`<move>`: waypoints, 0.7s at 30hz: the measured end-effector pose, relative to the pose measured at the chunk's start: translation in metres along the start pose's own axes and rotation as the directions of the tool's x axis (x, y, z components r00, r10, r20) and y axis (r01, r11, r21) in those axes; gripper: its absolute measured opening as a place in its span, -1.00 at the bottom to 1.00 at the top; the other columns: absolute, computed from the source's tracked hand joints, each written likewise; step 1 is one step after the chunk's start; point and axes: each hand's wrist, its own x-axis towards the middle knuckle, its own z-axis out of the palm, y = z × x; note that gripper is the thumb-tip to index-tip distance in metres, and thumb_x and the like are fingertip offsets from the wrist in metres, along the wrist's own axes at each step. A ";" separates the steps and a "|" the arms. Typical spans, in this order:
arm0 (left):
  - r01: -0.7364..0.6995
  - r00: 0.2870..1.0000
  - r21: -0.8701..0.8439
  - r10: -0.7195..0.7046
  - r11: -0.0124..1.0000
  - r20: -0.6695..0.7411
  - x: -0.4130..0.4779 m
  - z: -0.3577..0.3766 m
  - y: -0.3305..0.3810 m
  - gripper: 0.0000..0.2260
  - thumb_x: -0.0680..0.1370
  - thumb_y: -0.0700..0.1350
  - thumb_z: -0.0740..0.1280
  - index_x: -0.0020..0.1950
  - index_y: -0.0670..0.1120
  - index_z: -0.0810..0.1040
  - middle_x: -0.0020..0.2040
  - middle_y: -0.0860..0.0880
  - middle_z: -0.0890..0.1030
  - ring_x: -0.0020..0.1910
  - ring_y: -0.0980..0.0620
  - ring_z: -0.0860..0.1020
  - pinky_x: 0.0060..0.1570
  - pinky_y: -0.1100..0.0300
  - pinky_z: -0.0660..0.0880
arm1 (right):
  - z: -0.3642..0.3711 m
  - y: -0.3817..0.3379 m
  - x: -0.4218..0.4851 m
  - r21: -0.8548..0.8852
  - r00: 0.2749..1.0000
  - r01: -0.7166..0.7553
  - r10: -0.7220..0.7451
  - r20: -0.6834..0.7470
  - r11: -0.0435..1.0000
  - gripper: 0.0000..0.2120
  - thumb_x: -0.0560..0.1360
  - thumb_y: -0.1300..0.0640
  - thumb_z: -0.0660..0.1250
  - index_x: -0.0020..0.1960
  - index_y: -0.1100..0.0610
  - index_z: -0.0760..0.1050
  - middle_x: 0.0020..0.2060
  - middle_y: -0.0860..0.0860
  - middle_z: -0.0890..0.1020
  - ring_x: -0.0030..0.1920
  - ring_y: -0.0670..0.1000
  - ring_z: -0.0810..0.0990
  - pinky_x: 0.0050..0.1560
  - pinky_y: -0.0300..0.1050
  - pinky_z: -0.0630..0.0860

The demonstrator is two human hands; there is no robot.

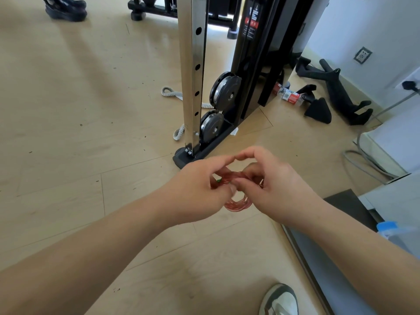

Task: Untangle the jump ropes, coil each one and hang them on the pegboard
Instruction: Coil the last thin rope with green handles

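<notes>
Left hand [195, 187] and right hand [275, 189] both pinching a coiled red jump rope [237, 204], hovering just in front of the chrome upright [188, 76], fingers covering most loops, handles staying unseen, grey rope [168, 91] lying behind that upright, partly blocked, shoe [281, 301] being cropped below.

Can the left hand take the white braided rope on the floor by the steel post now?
Probably not directly. The left hand and right hand both pinch the red rope coil, and the white braided rope lies beyond them, partly behind the steel post.
</notes>
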 end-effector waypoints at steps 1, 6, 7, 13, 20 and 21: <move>-0.005 1.000 0.009 0.005 1.000 0.018 0.000 -0.002 -0.001 -0.61 0.61 -0.12 0.38 0.41 0.18 0.53 0.06 0.18 0.68 -0.09 0.07 0.66 0.01 0.12 0.62 | -0.001 -0.001 0.000 0.022 0.999 -0.013 0.012 0.032 1.000 -0.68 0.59 0.08 0.41 0.28 -0.08 0.40 -0.21 -0.01 0.69 -0.20 -0.03 0.61 -0.18 -0.13 0.52; 0.025 0.993 -0.102 -0.012 0.994 0.118 0.002 -0.015 -0.002 -0.77 0.59 -0.11 0.45 0.20 0.15 0.69 -0.05 0.07 0.73 -0.12 0.00 0.71 -0.02 0.10 0.68 | -0.011 -0.001 -0.001 -0.051 0.997 -0.005 0.009 0.083 0.999 -0.64 0.57 0.01 0.42 0.31 -0.10 0.39 -0.13 -0.10 0.71 -0.08 -0.07 0.63 -0.11 -0.15 0.52; 0.044 0.991 -0.124 -0.028 0.991 0.128 0.003 -0.016 -0.001 -0.79 0.59 -0.11 0.46 0.18 0.14 0.70 -0.04 0.05 0.74 -0.10 0.01 0.72 0.01 0.09 0.68 | -0.013 0.001 -0.002 -0.065 0.997 -0.022 0.027 0.075 0.998 -0.63 0.55 -0.02 0.44 0.30 -0.11 0.41 -0.12 -0.11 0.71 -0.07 -0.10 0.62 -0.09 -0.17 0.52; 0.111 0.991 -0.074 -0.105 0.991 0.079 0.004 -0.013 -0.002 -0.88 0.56 -0.12 0.49 0.05 0.08 0.74 -0.16 0.04 0.74 -0.19 0.03 0.73 -0.04 0.09 0.69 | -0.018 0.006 0.001 -0.060 0.967 -0.235 0.239 0.085 0.970 -0.79 0.44 -0.13 0.54 0.04 -0.13 0.65 -0.20 -0.14 0.71 -0.18 -0.16 0.67 -0.04 -0.12 0.66; 0.147 0.974 -0.040 -0.151 0.988 -0.168 0.009 -0.007 -0.009 -0.92 0.55 -0.10 0.49 -0.05 0.10 0.72 -0.23 0.10 0.72 -0.28 0.06 0.70 -0.07 -0.05 0.67 | -0.021 0.010 -0.004 0.079 0.924 -0.361 0.344 0.169 0.929 -0.87 0.52 -0.07 0.48 -0.08 -0.02 0.72 -0.19 -0.05 0.75 -0.11 -0.05 0.72 0.07 0.04 0.68; 0.142 0.971 -0.026 -0.144 0.990 -0.191 0.010 -0.005 -0.010 -0.91 0.55 -0.09 0.48 -0.05 0.11 0.72 -0.24 0.13 0.71 -0.30 0.10 0.68 -0.06 -0.04 0.67 | -0.020 0.009 -0.004 0.089 0.919 -0.368 0.348 0.184 0.925 -0.88 0.51 -0.07 0.49 -0.08 -0.03 0.72 -0.17 -0.05 0.75 -0.09 -0.04 0.71 0.09 0.03 0.67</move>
